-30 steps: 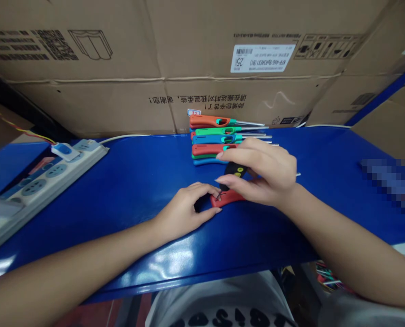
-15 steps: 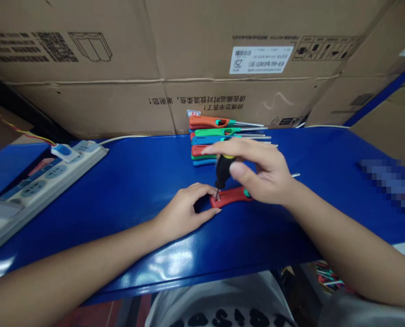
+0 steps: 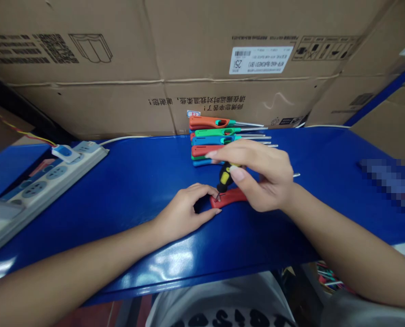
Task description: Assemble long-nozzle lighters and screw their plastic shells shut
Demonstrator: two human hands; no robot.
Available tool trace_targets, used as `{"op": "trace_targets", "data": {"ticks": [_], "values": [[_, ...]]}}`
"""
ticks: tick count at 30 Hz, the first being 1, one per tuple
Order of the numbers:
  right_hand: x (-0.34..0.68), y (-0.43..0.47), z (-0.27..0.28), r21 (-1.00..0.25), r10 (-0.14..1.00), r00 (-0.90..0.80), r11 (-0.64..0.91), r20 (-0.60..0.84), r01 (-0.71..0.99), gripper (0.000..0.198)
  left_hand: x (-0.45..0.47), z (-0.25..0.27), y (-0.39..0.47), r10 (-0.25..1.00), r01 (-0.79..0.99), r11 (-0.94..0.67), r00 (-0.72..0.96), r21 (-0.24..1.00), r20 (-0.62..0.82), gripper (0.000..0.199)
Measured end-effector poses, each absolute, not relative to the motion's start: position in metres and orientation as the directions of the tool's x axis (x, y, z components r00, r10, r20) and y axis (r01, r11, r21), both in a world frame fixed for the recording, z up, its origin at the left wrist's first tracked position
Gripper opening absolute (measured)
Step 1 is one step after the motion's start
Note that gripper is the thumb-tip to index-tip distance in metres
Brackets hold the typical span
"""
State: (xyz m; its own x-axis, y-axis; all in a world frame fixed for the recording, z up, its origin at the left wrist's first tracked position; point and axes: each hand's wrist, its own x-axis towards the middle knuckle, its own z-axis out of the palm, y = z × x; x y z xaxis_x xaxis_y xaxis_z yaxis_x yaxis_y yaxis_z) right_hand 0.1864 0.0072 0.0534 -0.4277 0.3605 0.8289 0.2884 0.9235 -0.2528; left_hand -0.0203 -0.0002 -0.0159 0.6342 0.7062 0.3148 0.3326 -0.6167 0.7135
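Observation:
A red long-nosed lighter (image 3: pixel 232 196) lies flat on the blue tabletop, its handle end to the left. My left hand (image 3: pixel 185 209) grips that end between thumb and fingers. In my right hand (image 3: pixel 260 175) is a short black and yellow screwdriver (image 3: pixel 225 176), tilted, with its tip at the left end of the red handle. My right hand covers the middle of this lighter, and its metal tube tip shows beyond the knuckles. Behind my hands, several more lighters (image 3: pixel 211 121) in orange, green, blue and red lie stacked in a row.
A white power strip (image 3: pixel 56 175) with a plug (image 3: pixel 65 152) runs along the left side of the blue table (image 3: pixel 127 172). Large cardboard (image 3: pixel 121 104) stands along the back. Below the table's right front edge sits a container with lighter parts (image 3: pixel 330 277).
The screwdriver's handle has turned, showing its yellow patch, and leans more to the right. My right hand has shifted slightly, covering the lighter's green part. My left hand stays still.

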Motion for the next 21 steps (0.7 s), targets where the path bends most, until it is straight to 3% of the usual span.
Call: {"op": "trace_targets", "data": {"ticks": [2, 4, 6, 9, 11, 13, 17, 19, 21], "values": [[0.1840, 0.0039, 0.0552, -0.441, 0.497, -0.479, 0.866, 0.724, 0.234, 0.032, -0.0204, -0.0159, 0.0001, 0.708, 0.341, -0.617, 0.635, 0.710, 0.310, 0.019], [0.1821, 0.0029, 0.0563, -0.530, 0.557, -0.499, 0.821, 0.663, 0.212, 0.031, -0.0209, -0.0167, 0.0005, 0.705, 0.337, -0.616, 0.639, 0.711, 0.308, 0.020], [0.1821, 0.0045, 0.0558, -0.454, 0.512, -0.472, 0.858, 0.718, 0.240, 0.026, -0.0213, -0.0180, 0.0008, 0.705, 0.338, -0.621, 0.635, 0.707, 0.316, 0.022], [0.1853, 0.0075, 0.0536, -0.176, 0.342, -0.452, 0.913, 0.824, 0.368, 0.022, -0.0214, -0.0189, 0.0007, 0.700, 0.343, -0.640, 0.630, 0.688, 0.336, 0.023], [0.1871, 0.0069, 0.0532, -0.083, 0.285, -0.490, 0.916, 0.824, 0.393, 0.022, -0.0210, -0.0183, 0.0003, 0.694, 0.336, -0.646, 0.632, 0.685, 0.345, 0.019], [0.1870, 0.0040, 0.0547, -0.167, 0.335, -0.522, 0.924, 0.784, 0.342, 0.026, -0.0207, -0.0172, -0.0001, 0.696, 0.332, -0.638, 0.634, 0.695, 0.337, 0.016], [0.1831, -0.0003, 0.0594, -0.475, 0.529, -0.525, 0.844, 0.666, 0.248, 0.035, -0.0208, -0.0167, 0.0002, 0.706, 0.343, -0.621, 0.636, 0.705, 0.312, 0.019], [0.1828, 0.0015, 0.0598, -0.437, 0.507, -0.487, 0.861, 0.711, 0.260, 0.026, -0.0211, -0.0174, 0.0009, 0.703, 0.338, -0.623, 0.637, 0.706, 0.315, 0.019], [0.1846, 0.0049, 0.0585, -0.275, 0.406, -0.456, 0.904, 0.792, 0.327, 0.016, -0.0214, -0.0181, 0.0014, 0.702, 0.337, -0.627, 0.635, 0.703, 0.322, 0.020]]}}
